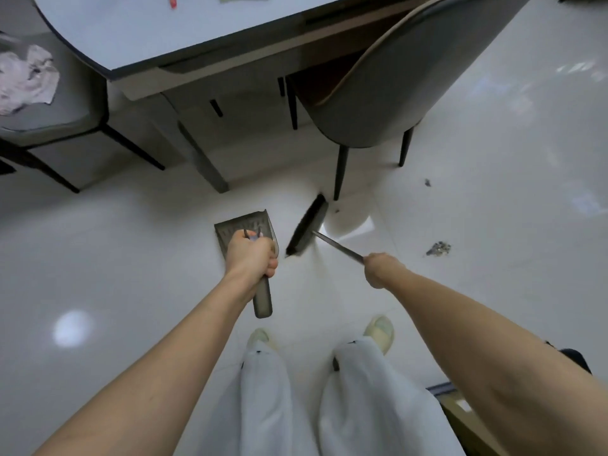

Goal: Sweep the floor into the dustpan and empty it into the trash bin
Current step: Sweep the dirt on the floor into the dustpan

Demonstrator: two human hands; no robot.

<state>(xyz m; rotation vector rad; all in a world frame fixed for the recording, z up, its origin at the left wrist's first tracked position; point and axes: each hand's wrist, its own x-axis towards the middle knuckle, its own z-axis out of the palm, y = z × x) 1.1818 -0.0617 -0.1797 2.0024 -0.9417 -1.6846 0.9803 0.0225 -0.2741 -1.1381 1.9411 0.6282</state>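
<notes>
Over white floor, left hand [251,255] gripping dustpan [241,230], contents unclear, right hand [378,268] gripping broom [307,230].

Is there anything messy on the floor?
Yes. A grey clump of debris lies on the white floor to the right of the broom, with a smaller dark bit farther off. Both are away from the dustpan.

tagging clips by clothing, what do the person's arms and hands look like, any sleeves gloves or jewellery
Both forearms are bare right up to the frame edge, with no sleeves in view. The left hand and the right hand wear no gloves. No watch, bracelet or ring shows. A bit of dark fabric sits beside the right upper arm.
</notes>
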